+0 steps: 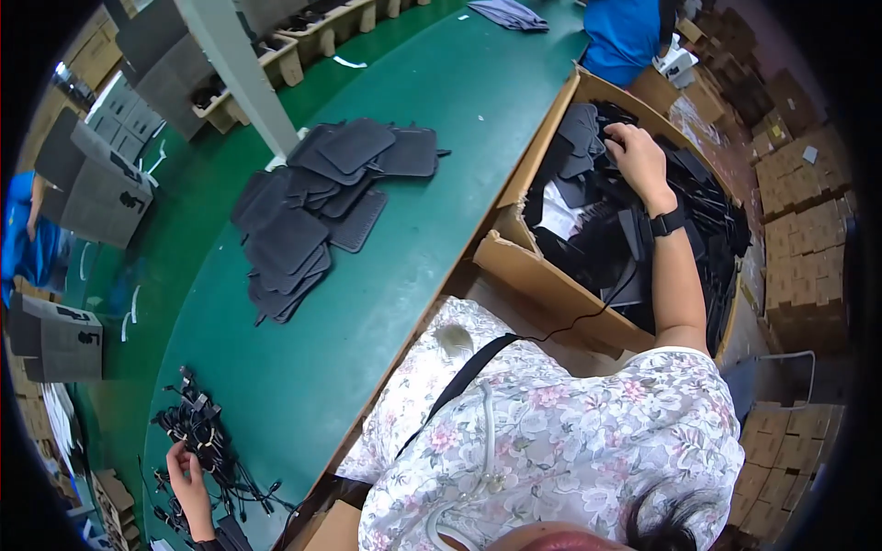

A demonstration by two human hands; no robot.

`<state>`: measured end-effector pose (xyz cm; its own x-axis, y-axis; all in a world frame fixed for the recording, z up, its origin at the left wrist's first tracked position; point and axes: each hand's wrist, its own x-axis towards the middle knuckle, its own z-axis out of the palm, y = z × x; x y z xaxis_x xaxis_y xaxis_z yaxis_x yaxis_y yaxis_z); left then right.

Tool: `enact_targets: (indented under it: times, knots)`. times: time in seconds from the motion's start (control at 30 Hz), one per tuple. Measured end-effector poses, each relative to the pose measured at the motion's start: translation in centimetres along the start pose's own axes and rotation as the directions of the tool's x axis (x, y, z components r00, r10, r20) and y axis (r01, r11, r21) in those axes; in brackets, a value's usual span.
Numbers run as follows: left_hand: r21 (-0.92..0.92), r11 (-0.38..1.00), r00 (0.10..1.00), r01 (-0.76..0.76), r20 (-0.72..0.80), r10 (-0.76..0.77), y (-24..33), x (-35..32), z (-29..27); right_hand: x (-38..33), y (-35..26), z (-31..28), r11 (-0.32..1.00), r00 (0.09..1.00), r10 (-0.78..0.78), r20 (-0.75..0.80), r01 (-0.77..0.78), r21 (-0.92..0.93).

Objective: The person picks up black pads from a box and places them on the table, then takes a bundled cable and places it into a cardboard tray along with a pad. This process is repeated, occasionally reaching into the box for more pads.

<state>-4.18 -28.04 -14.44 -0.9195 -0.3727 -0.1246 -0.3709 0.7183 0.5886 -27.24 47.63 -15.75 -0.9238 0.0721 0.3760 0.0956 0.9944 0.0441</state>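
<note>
Our right hand point(637, 158) reaches down into the open brown cardboard box point(542, 275) beside the table, fingers curled and closing onto the flat black rectangular pads point(588, 138) piled loose inside; how firm the grip is we cannot tell, since the fingertips sink into the heap. Our left hand point(188, 477) sits at the near left edge of the green table top point(413, 230), fingers loosely spread and touching a tangle of black cables with small plugs point(197, 432), nothing clearly pinched. More of the same black pads lie in a fanned, overlapping stack on the table point(317, 207), well apart from both hands. We judge these pads light, thin and semi-stiff with a matte surface, not slippery and not fragile, so they should lift easily by an edge or corner with thumb on top and fingers beneath; several may come up together because they overlap. The cables look limp and snag-prone. Grey folded cartons point(96, 184) stand on the far left, and another person in a blue top point(625, 37) works beyond the box.
</note>
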Motion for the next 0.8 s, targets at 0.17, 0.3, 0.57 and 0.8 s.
enact_targets:
  times: [0.17,0.3,0.57,0.8]
  knots:
    - [0.049,0.999,1.0,-0.013,0.014,0.012,-1.1,0.0,0.5,-1.1,4.2,1.6,0.995,0.99,0.089,0.107,-0.092,0.027]
    - [0.1,0.995,0.999,0.017,0.03,-0.02,-1.0,0.1,0.8,0.6,10.1,7.6,0.92,0.934,0.299,0.198,-0.337,0.2]
    - [0.145,0.989,1.0,-0.008,0.014,0.006,-1.1,0.2,1.3,4.3,14.1,17.7,0.543,0.757,0.461,0.463,-0.653,0.528]
    - [0.142,0.99,1.0,0.012,0.013,-0.014,0.8,-0.4,1.3,5.1,11.8,20.1,0.388,0.697,0.592,0.404,-0.686,0.615]
